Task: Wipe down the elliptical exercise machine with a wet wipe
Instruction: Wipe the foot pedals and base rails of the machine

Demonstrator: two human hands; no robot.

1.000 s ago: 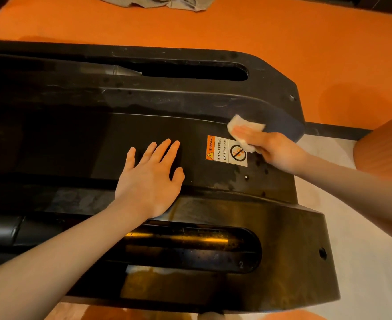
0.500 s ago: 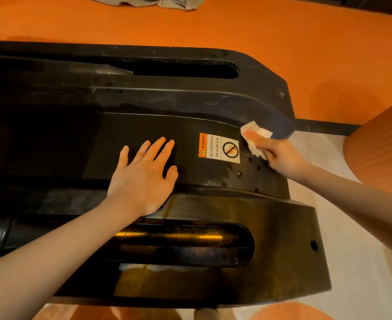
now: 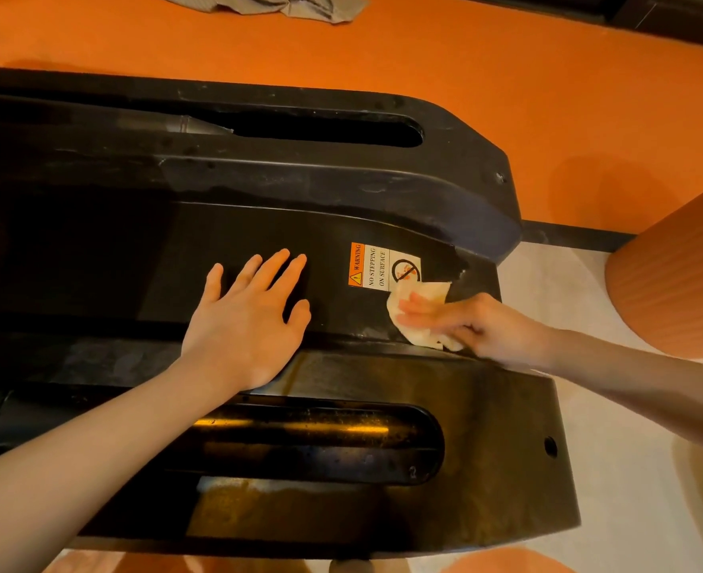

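Note:
The black base cover of the elliptical machine (image 3: 259,192) fills the middle of the view, with two long slots and a warning sticker (image 3: 376,266) on its flat centre panel. My left hand (image 3: 250,320) lies flat on that panel, fingers spread and straight. My right hand (image 3: 478,324) presses a crumpled white wet wipe (image 3: 420,312) against the cover just below and right of the sticker; its fingers lie over the wipe, blurred by motion. A wet streak shows on the cover to the upper right of the wipe.
Orange floor (image 3: 507,76) lies behind the machine, with a grey cloth (image 3: 267,4) on it at the top edge. A ribbed orange rounded object (image 3: 680,275) stands at the right. Pale floor (image 3: 631,469) runs along the machine's right end.
My right hand has slid the wipe down and left, from the upper right edge of the centre panel to just below the sticker. My left hand has stayed flat in place.

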